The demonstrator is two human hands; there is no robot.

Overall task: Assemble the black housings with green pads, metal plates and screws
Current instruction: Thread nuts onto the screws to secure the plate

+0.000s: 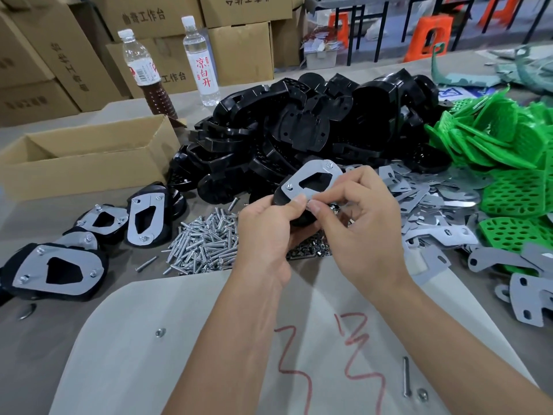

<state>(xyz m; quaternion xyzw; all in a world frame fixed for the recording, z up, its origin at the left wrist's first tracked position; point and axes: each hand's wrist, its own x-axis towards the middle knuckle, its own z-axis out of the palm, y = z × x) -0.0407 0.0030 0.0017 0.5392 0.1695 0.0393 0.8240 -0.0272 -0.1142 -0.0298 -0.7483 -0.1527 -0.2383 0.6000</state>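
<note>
Plenty left, judging by the heaped black housings (314,127), green pads (490,151), loose metal plates (419,199) and screw pile (206,241). Four finished units (59,271) laid at left. Held above the screws: one housing with plate (311,181), two screws seated. Left hand (266,232) cradling it underneath, right hand (362,223) pinching at the plate's near edge.

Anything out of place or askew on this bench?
Mildly: a lone screw and nut lie on the near board, apart from the screw pile. A second stray nut sits further left.
</note>
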